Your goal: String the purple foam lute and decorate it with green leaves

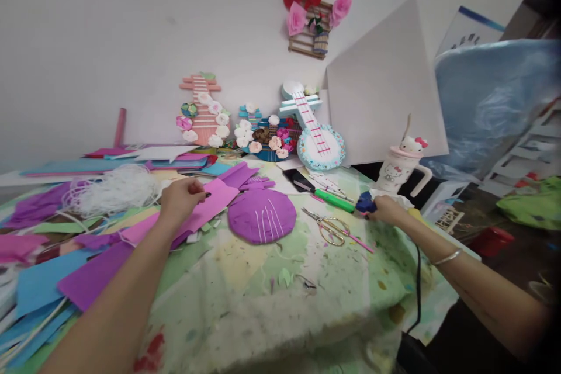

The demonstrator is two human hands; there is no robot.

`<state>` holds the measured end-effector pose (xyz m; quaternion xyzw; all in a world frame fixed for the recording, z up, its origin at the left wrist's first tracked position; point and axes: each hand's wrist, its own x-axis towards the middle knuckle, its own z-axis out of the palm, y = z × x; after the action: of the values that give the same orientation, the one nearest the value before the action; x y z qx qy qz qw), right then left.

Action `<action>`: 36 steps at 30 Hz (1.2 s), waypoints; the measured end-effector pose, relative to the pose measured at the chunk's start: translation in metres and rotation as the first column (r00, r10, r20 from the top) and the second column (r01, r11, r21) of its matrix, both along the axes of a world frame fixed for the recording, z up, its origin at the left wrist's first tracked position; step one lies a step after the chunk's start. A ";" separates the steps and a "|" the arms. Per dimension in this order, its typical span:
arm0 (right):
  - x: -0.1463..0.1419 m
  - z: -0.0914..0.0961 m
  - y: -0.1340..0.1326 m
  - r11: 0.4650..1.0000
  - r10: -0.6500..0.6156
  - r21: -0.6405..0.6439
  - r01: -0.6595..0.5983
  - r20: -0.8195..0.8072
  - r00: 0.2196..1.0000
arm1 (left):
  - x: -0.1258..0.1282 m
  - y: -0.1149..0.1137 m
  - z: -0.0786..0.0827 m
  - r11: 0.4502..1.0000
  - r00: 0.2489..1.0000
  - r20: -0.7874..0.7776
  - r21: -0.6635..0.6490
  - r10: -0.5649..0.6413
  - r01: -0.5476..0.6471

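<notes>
My left hand (182, 198) is closed in a pinch above a pink paper sheet (215, 201), a small dark bit showing at its fingertips. On the right, my right hand (386, 210) has its fingers closed around a dark blue object (366, 202) whose kind I cannot make out. Between the hands lies a flat purple disc (245, 219) with several white strings across it. A folded purple piece (236, 174) lies just behind it. Gold-handled scissors (332, 229) rest beside a pink stick (362, 244), and a green glue stick or pen (334, 200) is near my right hand.
White string (114, 190) is heaped among coloured paper (94, 274) on the left. Decorated instrument models (322, 143) stand against the wall. A tumbler with straw (394, 169) stands beyond my right hand. A black cord (418, 286) hangs below my right wrist. Scraps (284, 277) dot the tablecloth.
</notes>
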<state>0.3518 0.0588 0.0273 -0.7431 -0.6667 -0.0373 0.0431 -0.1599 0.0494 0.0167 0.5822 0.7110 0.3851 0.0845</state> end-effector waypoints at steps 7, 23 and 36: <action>-0.060 0.016 -0.010 0.987 0.159 0.040 -0.156 -0.128 0.979 | 0.004 -0.005 0.001 0.999 0.993 -0.115 0.018 0.034 -0.032; -0.197 -0.010 0.064 0.921 -0.066 -0.284 -0.267 -0.789 0.611 | 0.022 -0.005 0.000 0.997 0.967 -0.252 0.074 0.045 -0.027; -0.172 0.024 -0.001 0.916 0.265 0.184 -0.356 -0.945 0.193 | 0.024 -0.010 0.002 0.983 0.977 -0.205 0.181 0.058 -0.020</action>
<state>0.1797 0.0582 0.0509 -0.4631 -0.6394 0.4528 0.4144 -0.1364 0.0394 0.0183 0.6108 0.6900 0.3851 -0.0508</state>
